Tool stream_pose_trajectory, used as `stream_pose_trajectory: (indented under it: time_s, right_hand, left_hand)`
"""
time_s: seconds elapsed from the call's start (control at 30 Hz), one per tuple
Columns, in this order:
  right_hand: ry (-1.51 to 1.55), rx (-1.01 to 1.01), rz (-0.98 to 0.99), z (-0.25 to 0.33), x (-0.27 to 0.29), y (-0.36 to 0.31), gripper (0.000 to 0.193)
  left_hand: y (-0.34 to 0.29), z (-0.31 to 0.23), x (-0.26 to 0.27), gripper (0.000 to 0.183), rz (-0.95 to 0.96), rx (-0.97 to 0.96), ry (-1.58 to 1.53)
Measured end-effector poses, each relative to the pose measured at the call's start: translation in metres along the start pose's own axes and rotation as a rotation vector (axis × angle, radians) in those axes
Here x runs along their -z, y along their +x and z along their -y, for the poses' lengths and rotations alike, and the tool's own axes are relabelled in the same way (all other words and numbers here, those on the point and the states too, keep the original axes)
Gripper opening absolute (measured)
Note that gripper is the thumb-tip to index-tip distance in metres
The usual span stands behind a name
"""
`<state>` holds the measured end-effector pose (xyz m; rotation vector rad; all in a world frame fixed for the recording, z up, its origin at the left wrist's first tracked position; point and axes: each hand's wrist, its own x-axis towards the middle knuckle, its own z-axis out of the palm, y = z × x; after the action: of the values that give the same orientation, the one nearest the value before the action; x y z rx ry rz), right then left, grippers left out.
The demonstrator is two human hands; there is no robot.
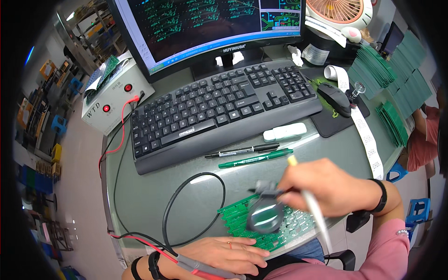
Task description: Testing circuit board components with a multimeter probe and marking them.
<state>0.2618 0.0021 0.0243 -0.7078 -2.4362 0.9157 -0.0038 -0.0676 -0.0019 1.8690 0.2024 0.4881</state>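
At the far left of the tabletop (142,200), a whitish box (116,100) with two round red lights (like two little eyes). From its front, a thin red wire (122,135), running down the side of the tabletop. Next, a fat black cable (203,173), bent in a big loop. Behind the loop, a big black keyboard (224,112), and behind that a screen (205,21) full of green lines. Down low, a grey probe (200,266) and a red probe (209,275), side by side along the wrist and thumb side of the left hand (228,253). Palm down, fingers long and a little spread, tips right by the near edge of the green circuit board (235,219). Thumb hidden, so cannot tell about any pinch on the probes.

Farther back, a black pen (242,150) and a green pen (254,159). Between the two hands, near the front edge of the tabletop, the board. Over it, a round magnifier (265,218), dark and blurry. Then the right hand (324,184), fingers pressed together, pinching the magnifier's top, with a blurry white stick (315,212) in front of the fingers. Farther right, a black mouse (335,99), a long strip of white paper (368,140) and stacked green sheets (392,123).
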Motion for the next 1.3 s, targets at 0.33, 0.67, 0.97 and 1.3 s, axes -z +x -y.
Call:
stream_pose_trajectory:
  time_s: [0.33, 0.67, 0.97, 1.3]
  right_hand:
    - [-0.122, 0.132, -0.072, -0.029, -0.042, -0.005, 0.014]
    - [-0.222, 0.249, -0.132, -0.033, -0.041, 0.002, 0.015]
    - [0.039, 0.163, -0.394, -0.026, -0.059, -0.004, 0.017]
    - [-0.246, 0.302, -0.151, -0.031, -0.039, 0.000, 0.014]
  left_hand:
    - [0.005, 0.007, 0.007, 0.034, 0.013, 0.019, -0.082]
    - [0.007, 0.018, 0.009, 0.032, 0.047, 0.043, -0.084]
    - [0.004, 0.019, 0.007, 0.029, 0.123, 0.081, -0.033]
    - [0.003, 0.007, 0.000, 0.019, 0.007, 0.187, 0.052]
